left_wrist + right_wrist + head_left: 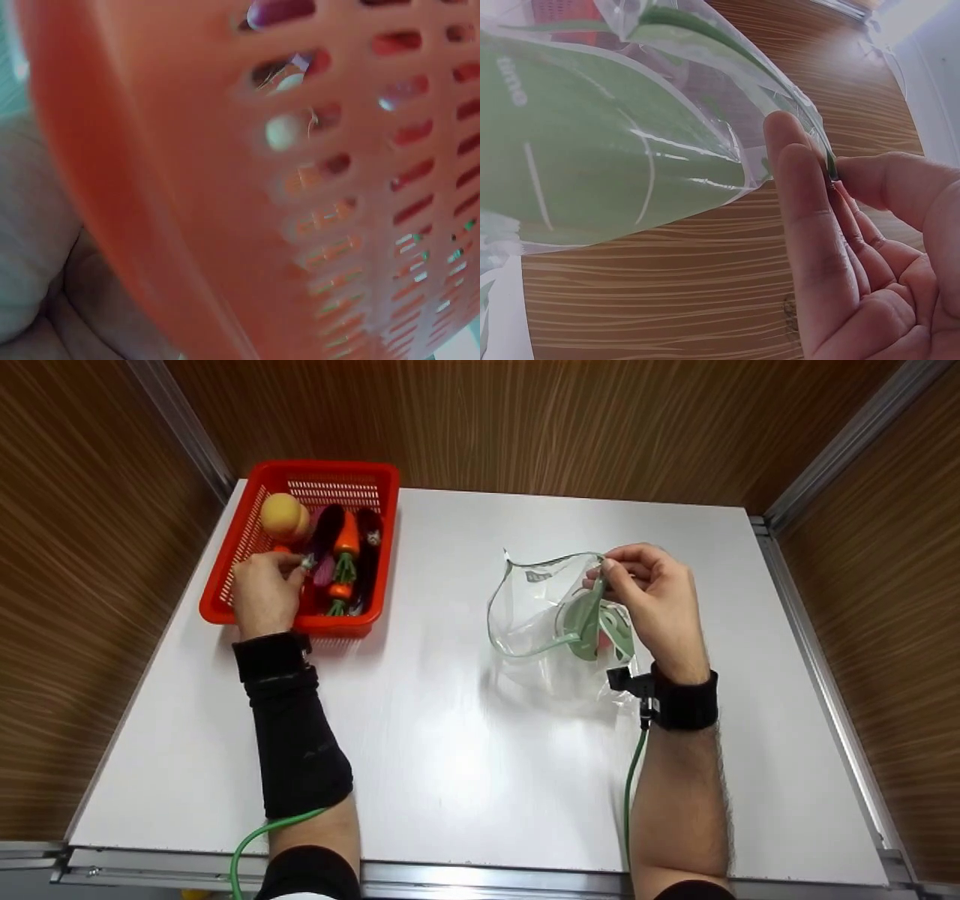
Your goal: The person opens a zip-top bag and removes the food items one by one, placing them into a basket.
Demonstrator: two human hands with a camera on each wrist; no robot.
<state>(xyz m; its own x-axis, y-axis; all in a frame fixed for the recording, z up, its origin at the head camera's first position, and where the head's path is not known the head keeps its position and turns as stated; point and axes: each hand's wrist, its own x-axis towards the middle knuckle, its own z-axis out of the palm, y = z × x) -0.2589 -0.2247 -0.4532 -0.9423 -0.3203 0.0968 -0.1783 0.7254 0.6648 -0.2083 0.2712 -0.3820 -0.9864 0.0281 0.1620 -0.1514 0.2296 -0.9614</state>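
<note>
My left hand reaches over the near left side of the red basket. Its thumb and fingers pinch the pale stem end of a dark purple eggplant lying among the other produce. In the left wrist view the basket's slotted wall blocks sight of the fingertips. On the right, my right hand pinches the green-edged rim of a clear plastic bag between thumb and fingers. The bag's mouth gapes toward the left, and green printing covers part of its side. A small reddish patch shows through the plastic.
Inside the basket are a yellow round fruit, carrots with green tops and another dark eggplant. Wood-grain panels enclose the white table at the back and sides. Green cables trail from both wrists.
</note>
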